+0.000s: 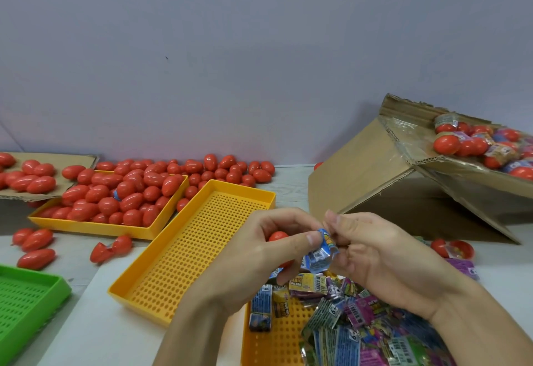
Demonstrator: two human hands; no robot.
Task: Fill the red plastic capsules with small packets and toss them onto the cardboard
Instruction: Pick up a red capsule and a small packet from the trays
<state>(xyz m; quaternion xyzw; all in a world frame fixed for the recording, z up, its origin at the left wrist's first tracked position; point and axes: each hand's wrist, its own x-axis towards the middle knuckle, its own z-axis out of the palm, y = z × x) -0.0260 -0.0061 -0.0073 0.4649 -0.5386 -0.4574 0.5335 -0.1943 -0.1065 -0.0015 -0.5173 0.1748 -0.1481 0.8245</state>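
The left hand curls round a red capsule, of which only a bit of shell shows between thumb and fingers; it is held just above the near end of the empty yellow tray, probably so that its open mouth faces the other hand, though the mouth itself is hidden; the right hand pinches a blue packet at the fingertips and brings it against the capsule, which reads as the stuffing step; the packet looks crumpled, likely squeezed small to fit. Right of the empty yellow tray, under both wrists, a second yellow tray holds the heap of packets, kept close for quick picking. Left of the empty yellow tray, another yellow tray is piled with red capsules, and more spill over the tabletop behind it; a flat cardboard sheet further left carries a few as well. Far to the right of the empty yellow tray a tilted cardboard box holds capsules and packets; a green tray sits at the near left.
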